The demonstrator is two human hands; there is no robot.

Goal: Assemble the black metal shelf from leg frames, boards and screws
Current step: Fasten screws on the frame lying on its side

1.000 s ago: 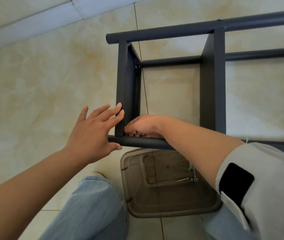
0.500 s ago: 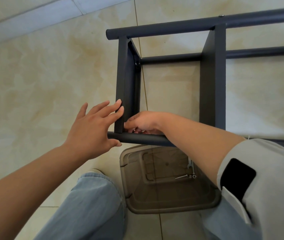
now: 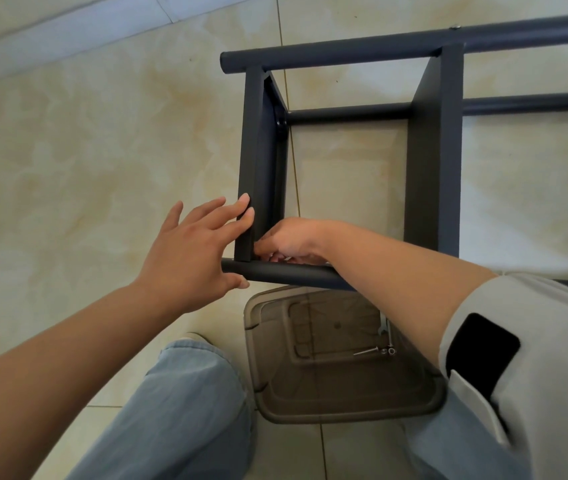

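Two boards point(image 3: 433, 150) in the frame point(image 3: 345, 50) already. Left hand point(image 3: 189, 251) flat, released, bracing end board; right hand point(image 3: 289, 240) curled at 6 o'clock joint, prob. fastening a screw—contents unclear. Spare screws point(image 3: 374, 350) left in tray point(image 3: 275, 393).

A home-like indoor room: glossy beige marbled floor tiles point(image 3: 85, 168) meeting a pale baseboard point(image 3: 50, 39)

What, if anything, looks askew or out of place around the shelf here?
Nothing stands out. The black shelf lies on its side on the tiled floor, its boards square to the tubes. Loose screws sit inside the clear tray, none spilled.
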